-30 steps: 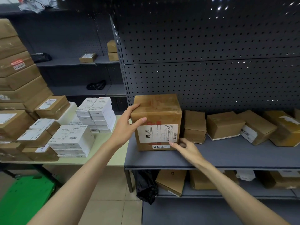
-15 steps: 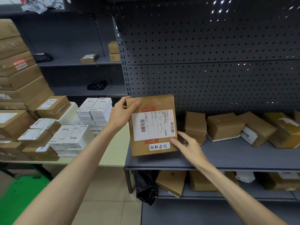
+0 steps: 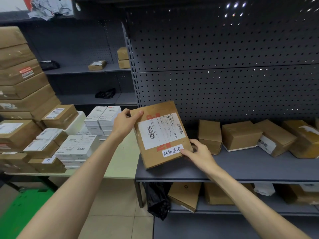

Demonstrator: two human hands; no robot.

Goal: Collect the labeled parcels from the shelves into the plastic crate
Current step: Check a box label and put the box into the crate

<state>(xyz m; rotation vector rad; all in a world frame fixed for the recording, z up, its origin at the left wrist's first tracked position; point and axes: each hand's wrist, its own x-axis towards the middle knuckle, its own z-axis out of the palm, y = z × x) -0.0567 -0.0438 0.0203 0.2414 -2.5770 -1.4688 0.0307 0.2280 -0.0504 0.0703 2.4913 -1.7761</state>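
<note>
A brown cardboard parcel (image 3: 160, 133) with a white shipping label and a small handwritten sticker is tipped up so its labeled face points at me, over the left end of the grey shelf (image 3: 241, 169). My left hand (image 3: 125, 123) grips its upper left corner. My right hand (image 3: 198, 152) holds its lower right corner, thumb on the front face. A green plastic crate (image 3: 22, 209) shows at the lower left on the floor. More brown parcels (image 3: 240, 135) lie along the shelf to the right.
A table (image 3: 119, 168) at the left carries stacked white boxes (image 3: 81, 145) and brown cartons (image 3: 20, 94). The lower shelf holds cartons (image 3: 184, 195) and a black bag (image 3: 158, 199). A perforated back panel (image 3: 224, 66) rises behind the shelf.
The parcel stood flat on the shelf a second ago; both hands have tipped and lifted it so the labeled face turns up toward me, rotated slightly counterclockwise.
</note>
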